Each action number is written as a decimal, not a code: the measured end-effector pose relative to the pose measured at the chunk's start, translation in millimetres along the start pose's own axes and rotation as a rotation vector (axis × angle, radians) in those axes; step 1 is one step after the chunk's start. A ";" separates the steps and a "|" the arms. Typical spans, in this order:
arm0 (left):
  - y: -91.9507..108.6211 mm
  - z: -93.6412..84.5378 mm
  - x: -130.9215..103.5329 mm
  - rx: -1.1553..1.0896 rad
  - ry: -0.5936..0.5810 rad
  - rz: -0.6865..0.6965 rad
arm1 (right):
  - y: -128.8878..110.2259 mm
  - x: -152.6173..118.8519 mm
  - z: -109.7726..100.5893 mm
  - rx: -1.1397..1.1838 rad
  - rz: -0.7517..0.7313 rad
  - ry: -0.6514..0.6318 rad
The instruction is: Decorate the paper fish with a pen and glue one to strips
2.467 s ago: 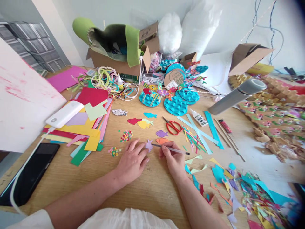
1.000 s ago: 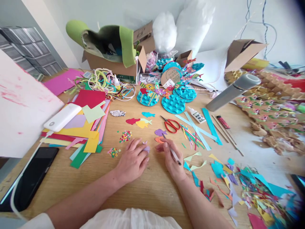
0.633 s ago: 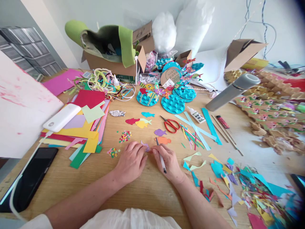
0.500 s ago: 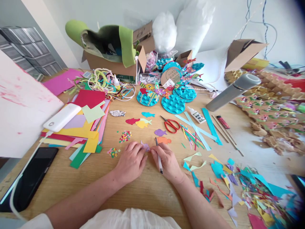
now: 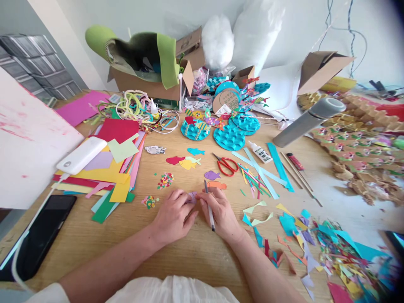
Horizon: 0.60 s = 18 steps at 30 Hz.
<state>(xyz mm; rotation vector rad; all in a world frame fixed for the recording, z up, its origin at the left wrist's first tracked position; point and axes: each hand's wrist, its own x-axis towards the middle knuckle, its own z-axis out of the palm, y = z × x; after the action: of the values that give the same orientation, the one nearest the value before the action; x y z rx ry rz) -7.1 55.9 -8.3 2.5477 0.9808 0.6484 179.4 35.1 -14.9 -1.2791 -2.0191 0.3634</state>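
Note:
At the table's near middle, my left hand [image 5: 173,215] is closed on a small light purple paper fish [image 5: 192,197], partly hidden by the fingers. Facing it, my right hand [image 5: 221,213] has a pen [image 5: 209,206] held between its fingers, with the fingertips at the fish's right end. An orange paper fish [image 5: 217,184] lies just beyond the right hand, and a purple one [image 5: 211,174] behind that. Farther back are blue [image 5: 196,151], red [image 5: 174,160] and yellow [image 5: 187,164] paper fish. Confetti piles [image 5: 166,180] sit left of the hands.
Red-handled scissors [image 5: 229,166], a glue bottle [image 5: 260,152] and a grey flask [image 5: 307,122] stand or lie to the right, above paper scraps [image 5: 288,223]. A paper stack [image 5: 119,168], power bank [image 5: 82,155] and phone [image 5: 41,235] are at left.
The light purple fish is now more covered by my left hand's fingers, and its raised tail no longer shows. My left thumb has shifted slightly right.

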 end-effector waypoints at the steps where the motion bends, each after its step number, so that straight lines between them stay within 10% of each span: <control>1: 1.1 -0.4 0.5 0.001 -0.019 0.004 | 0.6 0.0 0.7 -0.001 0.000 -0.021; 9: 0.5 -4.7 2.9 -0.093 0.005 0.027 | 1.2 -1.0 -1.1 0.156 0.079 0.011; 18: -11.6 -10.8 4.2 -0.045 -0.002 0.079 | 6.4 -2.1 -0.4 0.809 0.595 0.290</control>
<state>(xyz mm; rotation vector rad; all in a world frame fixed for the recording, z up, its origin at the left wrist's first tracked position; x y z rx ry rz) -16.2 68.5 -3.3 2.5582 0.8592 0.6817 184.6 36.2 -19.1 -1.2538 -1.0181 1.0708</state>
